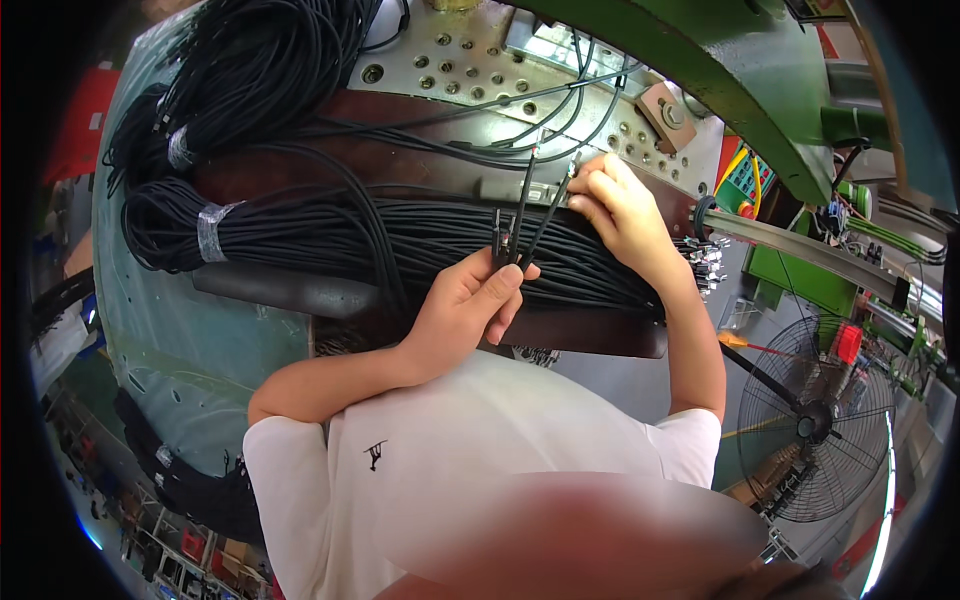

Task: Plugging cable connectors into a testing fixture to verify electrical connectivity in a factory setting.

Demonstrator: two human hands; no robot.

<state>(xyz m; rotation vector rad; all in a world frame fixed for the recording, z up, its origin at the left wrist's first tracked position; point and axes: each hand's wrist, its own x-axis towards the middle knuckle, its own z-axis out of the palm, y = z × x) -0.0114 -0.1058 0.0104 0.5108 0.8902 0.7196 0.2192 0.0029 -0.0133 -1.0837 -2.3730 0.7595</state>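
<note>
Thin black cables with bared tips (524, 205) are gripped between the fingers of the left hand (468, 300), over a long black cable bundle (440, 235) bound with silvery tape (212, 232); beside one tip, the right hand (622, 205) is held with fingers narrowed, though whether that tip is pinched cannot be told

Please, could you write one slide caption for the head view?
Left-hand grip on several black cables, right-hand grip near one tip, over a tape-bound cable bundle.

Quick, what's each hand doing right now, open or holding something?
Left hand: closed, holding black cables.
Right hand: curled in at one cable tip; whether it grips it cannot be told.
</note>
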